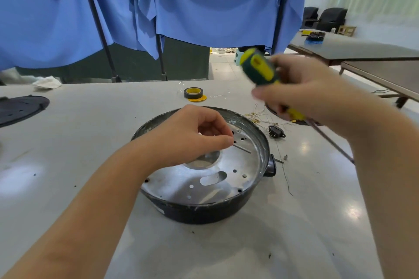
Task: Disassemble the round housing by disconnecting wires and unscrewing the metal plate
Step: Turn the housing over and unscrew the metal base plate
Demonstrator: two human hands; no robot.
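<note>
The round black housing (204,210) sits on the table in front of me, with a shiny perforated metal plate (226,165) inside it. My left hand (192,136) hovers over the plate's far half and pinches a thin grey rod (242,149) between thumb and fingers. My right hand (301,88) is raised to the right of the housing and grips a green and yellow screwdriver (260,68); its handle is blurred and its dark shaft (328,140) slants down to the right, clear of the plate.
Loose wires (256,118) and a black socket part (275,132) lie just right of the housing, with a small metal spacer (286,157) nearby. A tape roll (193,93) stands behind. A black round cover (20,108) lies at far left.
</note>
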